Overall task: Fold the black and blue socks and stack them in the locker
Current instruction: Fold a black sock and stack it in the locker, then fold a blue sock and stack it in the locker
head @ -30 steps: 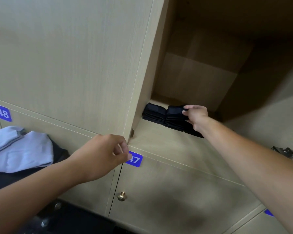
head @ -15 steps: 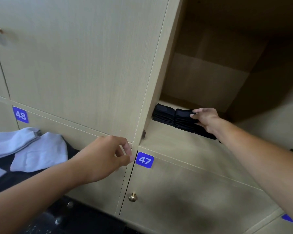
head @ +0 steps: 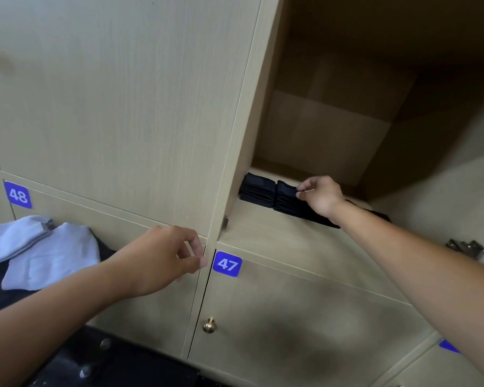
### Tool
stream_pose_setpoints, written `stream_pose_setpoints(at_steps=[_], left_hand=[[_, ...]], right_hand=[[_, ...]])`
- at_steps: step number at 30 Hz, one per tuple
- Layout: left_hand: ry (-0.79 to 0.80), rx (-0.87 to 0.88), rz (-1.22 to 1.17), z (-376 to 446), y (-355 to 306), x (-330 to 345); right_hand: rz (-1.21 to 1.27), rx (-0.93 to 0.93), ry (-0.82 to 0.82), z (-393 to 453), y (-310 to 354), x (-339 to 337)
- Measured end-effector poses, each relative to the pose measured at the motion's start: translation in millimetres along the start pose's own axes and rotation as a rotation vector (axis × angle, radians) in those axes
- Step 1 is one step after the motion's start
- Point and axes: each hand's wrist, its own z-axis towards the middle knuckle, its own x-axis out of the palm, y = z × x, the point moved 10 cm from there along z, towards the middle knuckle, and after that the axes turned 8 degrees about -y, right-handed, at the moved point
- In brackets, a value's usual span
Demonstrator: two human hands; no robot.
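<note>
Right hand: the right hand [head: 323, 194] reaches into the open locker [head: 305, 238] and pinches the top edge of a folded black sock bundle [head: 287, 198] between thumb and fingertips.
Left hand: the left hand [head: 162, 258] hangs in front of the closed doors below and left of the opening, fingers loosely curled with thumb and forefinger close together, holding nothing that can be seen.
Black socks: two folded bundles stand side by side on the locker floor at its left rear; the left bundle [head: 256, 188] sits against the left wall and touches the one being pinched. More dark fabric [head: 327, 220] lies flat under the right wrist, and its full extent is hidden by the arm.
Blue socks: pale blue socks [head: 39, 252] lie at the left edge on something dark, outside the locker and well apart from the black ones.
Locker front: a blue label 47 [head: 227, 264] sits on the door under the opening, with a brass knob [head: 209, 325] lower down; a blue label 48 [head: 18, 194] marks the door to the left.
Door hardware: a metal hinge [head: 464, 247] shows at the right edge.
</note>
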Motion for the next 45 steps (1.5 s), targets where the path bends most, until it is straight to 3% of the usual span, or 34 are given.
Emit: stream_pose_setpoints(at_steps=[13,23,39,45], left_hand=[[0.012,0.063,0.019,-6.6,-19.2,0.5],[0.006,0.013,0.05,-9.1,-5.0,-12.6],[-0.22,-0.268,0.084,-46.1,77.7,-106.0],[-0.377,-0.387,0.229,-73.9,127.7,-154.6]], right_hand=[[0.094,-0.185,0.122,-130.3,27.9,-13.9],[0.113,-0.316,0.292,-173.9,50.0,11.5],[0.205,-0.534,0.494,-220.5,137.7,89.9],[0.211,-0.58,0.527,-234.4,172.7,122.9]])
